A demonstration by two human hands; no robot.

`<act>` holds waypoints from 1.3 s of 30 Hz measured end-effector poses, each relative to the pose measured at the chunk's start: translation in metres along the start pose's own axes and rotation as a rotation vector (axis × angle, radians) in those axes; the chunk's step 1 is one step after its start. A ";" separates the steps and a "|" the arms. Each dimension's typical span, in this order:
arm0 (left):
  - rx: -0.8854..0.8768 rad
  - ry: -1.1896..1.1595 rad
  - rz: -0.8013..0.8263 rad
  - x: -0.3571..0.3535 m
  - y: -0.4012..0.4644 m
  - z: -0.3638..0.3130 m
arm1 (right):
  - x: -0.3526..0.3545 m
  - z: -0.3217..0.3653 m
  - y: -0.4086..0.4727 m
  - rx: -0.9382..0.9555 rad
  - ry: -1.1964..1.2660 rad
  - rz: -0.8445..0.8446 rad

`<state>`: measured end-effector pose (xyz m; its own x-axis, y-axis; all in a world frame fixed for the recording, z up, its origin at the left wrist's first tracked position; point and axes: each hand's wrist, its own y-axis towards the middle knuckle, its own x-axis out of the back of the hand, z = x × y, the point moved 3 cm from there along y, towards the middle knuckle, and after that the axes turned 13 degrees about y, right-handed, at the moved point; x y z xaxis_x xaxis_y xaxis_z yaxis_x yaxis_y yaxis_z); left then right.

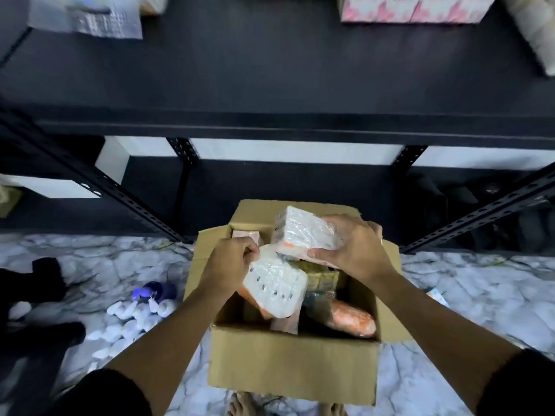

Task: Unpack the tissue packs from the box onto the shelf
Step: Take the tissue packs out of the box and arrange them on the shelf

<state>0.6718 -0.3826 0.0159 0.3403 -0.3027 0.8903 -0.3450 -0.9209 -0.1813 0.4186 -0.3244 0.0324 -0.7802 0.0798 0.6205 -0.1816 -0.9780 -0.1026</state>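
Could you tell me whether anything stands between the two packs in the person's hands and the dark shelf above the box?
Nothing visible does. The left hand and right hand each hold a tissue pack above the open box, and the shelf ahead is bare across its middle.

Each hand point(228, 259) point(354, 244) grips a tissue pack point(274, 286) point(306, 232) above the box point(291, 361).

We see wide bare stretch of dark shelf point(270, 73) ahead. Pink-printed packs point(414, 7) crowd its far right, silvery package point(90, 19) far left. Open cardboard box point(294, 355) below; raised flaps point(390, 283) hem its mouth, packs fill inside.
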 end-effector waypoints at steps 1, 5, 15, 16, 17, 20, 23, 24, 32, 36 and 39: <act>-0.014 -0.011 -0.007 0.016 0.000 -0.009 | 0.011 0.014 0.000 0.012 -0.012 -0.007; -0.027 -0.070 -0.005 0.077 -0.005 -0.040 | 0.056 0.067 -0.001 0.045 0.002 -0.006; -0.102 -0.149 -0.193 0.246 -0.021 -0.115 | 0.180 0.192 0.004 0.099 0.109 0.005; -0.112 -0.166 -0.228 0.262 -0.021 -0.123 | 0.191 0.202 0.007 0.099 0.125 -0.002; -0.123 -0.181 -0.266 0.277 -0.021 -0.132 | 0.202 0.212 0.010 0.104 0.139 -0.011; -0.139 -0.194 -0.369 0.314 -0.021 -0.154 | 0.231 0.239 0.019 0.111 0.171 -0.020; -0.137 -0.221 -0.443 0.343 -0.019 -0.168 | 0.255 0.266 0.027 0.121 0.183 -0.042; -0.121 -0.252 -0.456 0.351 -0.018 -0.171 | 0.262 0.274 0.029 0.120 0.184 -0.045; 0.002 -0.430 -0.555 0.420 0.005 -0.182 | 0.291 0.336 0.060 0.140 0.164 -0.066; 0.040 -0.486 -0.627 0.442 0.027 -0.167 | 0.282 0.356 0.095 0.136 0.114 -0.092; 0.054 -0.514 -0.666 0.449 0.044 -0.148 | 0.268 0.367 0.125 0.137 0.079 -0.100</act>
<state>0.6802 -0.5225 0.4698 0.8185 0.2455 0.5194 0.1065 -0.9532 0.2829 0.4068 -0.4957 0.4709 -0.8079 0.1876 0.5587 -0.1818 -0.9811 0.0665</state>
